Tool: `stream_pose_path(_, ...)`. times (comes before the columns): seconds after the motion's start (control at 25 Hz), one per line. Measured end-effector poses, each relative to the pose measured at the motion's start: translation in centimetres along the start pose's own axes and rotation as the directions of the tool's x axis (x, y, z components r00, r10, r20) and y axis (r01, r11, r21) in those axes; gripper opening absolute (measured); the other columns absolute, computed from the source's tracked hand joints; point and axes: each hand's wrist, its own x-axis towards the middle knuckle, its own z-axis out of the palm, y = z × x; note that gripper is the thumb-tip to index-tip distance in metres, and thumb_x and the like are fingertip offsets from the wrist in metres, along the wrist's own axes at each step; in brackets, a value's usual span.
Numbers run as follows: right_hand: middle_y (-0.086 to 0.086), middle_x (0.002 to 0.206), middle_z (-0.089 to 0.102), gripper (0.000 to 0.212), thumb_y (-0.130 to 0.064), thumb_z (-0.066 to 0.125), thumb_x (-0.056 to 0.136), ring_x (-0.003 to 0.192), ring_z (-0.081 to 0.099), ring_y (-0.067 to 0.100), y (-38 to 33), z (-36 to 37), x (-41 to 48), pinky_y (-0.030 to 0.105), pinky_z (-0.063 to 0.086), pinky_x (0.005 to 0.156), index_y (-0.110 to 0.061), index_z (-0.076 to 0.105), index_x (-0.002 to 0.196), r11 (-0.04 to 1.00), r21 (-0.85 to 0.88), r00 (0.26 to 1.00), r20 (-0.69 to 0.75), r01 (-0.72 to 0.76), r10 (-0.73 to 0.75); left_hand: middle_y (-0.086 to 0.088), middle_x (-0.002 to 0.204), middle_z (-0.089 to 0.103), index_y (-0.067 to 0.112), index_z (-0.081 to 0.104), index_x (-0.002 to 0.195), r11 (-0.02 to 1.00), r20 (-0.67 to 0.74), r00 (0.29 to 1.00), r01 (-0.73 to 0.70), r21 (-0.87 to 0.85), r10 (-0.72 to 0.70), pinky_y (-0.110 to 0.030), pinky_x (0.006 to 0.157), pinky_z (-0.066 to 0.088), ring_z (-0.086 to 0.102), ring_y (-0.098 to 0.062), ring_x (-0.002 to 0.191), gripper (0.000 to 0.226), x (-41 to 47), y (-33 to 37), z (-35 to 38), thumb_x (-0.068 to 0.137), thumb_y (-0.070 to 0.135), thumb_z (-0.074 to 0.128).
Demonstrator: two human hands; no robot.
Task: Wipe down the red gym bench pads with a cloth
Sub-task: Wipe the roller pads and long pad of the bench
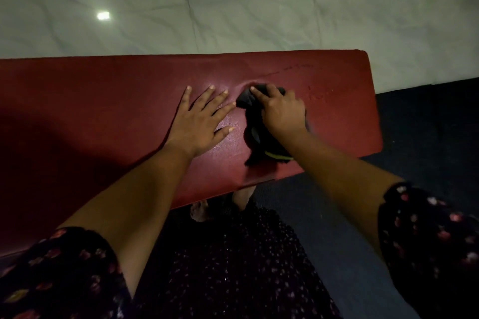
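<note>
A long red bench pad [103, 101] runs across the view from the left edge to a rounded right end. My left hand [201, 118] lies flat on the pad near its middle, fingers spread and straight. Just to its right, my right hand [281, 109] grips a bunched dark cloth [255, 134] and presses it onto the pad. The cloth trails back toward the pad's near edge and shows a thin yellow-green stripe. Part of the cloth is hidden under my right hand.
Pale glossy floor tiles [233, 13] with light reflections lie beyond the bench. A dark blue mat [427, 122] covers the floor to the right and in front. My dark patterned clothing [233, 267] and a foot [199, 211] show below the pad's near edge.
</note>
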Motion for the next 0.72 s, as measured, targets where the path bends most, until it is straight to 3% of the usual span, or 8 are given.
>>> stream_pose_path(0.12, 0.005, 0.141, 0.046, 0.047, -0.023, 0.04, 0.1, 0.108, 0.05, 0.041, 0.1, -2.4, 5.8, 0.041, 0.044, 0.077, -0.035, 0.04, 0.145, 0.999, -0.009, 0.999, -0.042, -0.03, 0.03, 0.004, 0.161, 0.021, 0.032, 0.027, 0.152, 1.0, -0.04, 0.999, -0.008, 0.012, 0.008, -0.061, 0.116, 0.004, 0.015, -0.023, 0.149, 0.066, 0.1, -0.1, 0.6, 0.094, 0.061, 0.014)
stream_pose_path(0.32, 0.01, 0.128, 0.052, 0.037, -0.03, 0.042, 0.099, 0.116, 0.052, 0.039, 2.1, -3.3, 10.7, 0.04, 0.042, 0.081, -0.031, 0.051, 0.135, 0.957, 0.141, 0.961, 0.148, -0.255, 0.235, -0.001, 0.157, 0.031, 0.028, 0.038, 0.148, 1.0, -0.131, 0.991, 0.001, 0.0, -0.001, -0.062, 0.115, 0.016, 0.028, -0.024, 0.144, 0.06, 0.1, 0.1, 0.9, 0.094, 0.056, 0.034)
stream_pose_path(0.44, 0.007, 0.143, 0.041, 0.052, -0.023, 0.04, 0.098, 0.115, 0.048, 0.041, 2.4, -1.3, 5.1, 0.047, 0.045, 0.086, -0.039, 0.033, 0.147, 0.964, 0.155, 0.966, 0.175, -0.217, 0.189, -0.003, 0.144, 0.048, 0.022, 0.034, 0.15, 0.999, -0.139, 0.99, 0.038, -0.013, -0.039, -0.057, 0.117, 0.017, 0.039, -0.025, 0.137, 0.069, 0.6, 0.4, 0.2, 0.089, 0.055, 0.035)
stream_pose_path(0.52, 0.004, 0.147, 0.035, 0.06, -0.02, 0.041, 0.097, 0.112, 0.046, 0.04, 2.7, 0.5, -0.2, 0.049, 0.049, 0.084, -0.04, 0.023, 0.15, 0.97, 0.136, 0.961, 0.219, -0.204, 0.171, -0.005, 0.139, 0.053, 0.019, 0.043, 0.145, 1.0, -0.123, 0.992, 0.017, 0.004, -0.017, -0.056, 0.117, 0.02, 0.045, -0.027, 0.131, 0.069, 1.2, 0.7, -0.3, 0.087, 0.054, 0.032)
stream_pose_path(0.72, -0.003, 0.156, 0.016, 0.068, -0.023, 0.042, 0.099, 0.112, 0.041, 0.033, 3.2, 3.8, -11.5, 0.046, 0.048, 0.083, -0.042, 0.004, 0.152, 0.979, 0.069, 0.92, 0.36, -0.19, 0.153, -0.004, 0.152, 0.04, 0.019, 0.046, 0.144, 0.998, -0.083, 0.996, -0.039, 0.058, 0.044, -0.055, 0.116, 0.019, 0.037, -0.028, 0.138, 0.071, 2.3, 1.9, -0.1, 0.085, 0.056, 0.032)
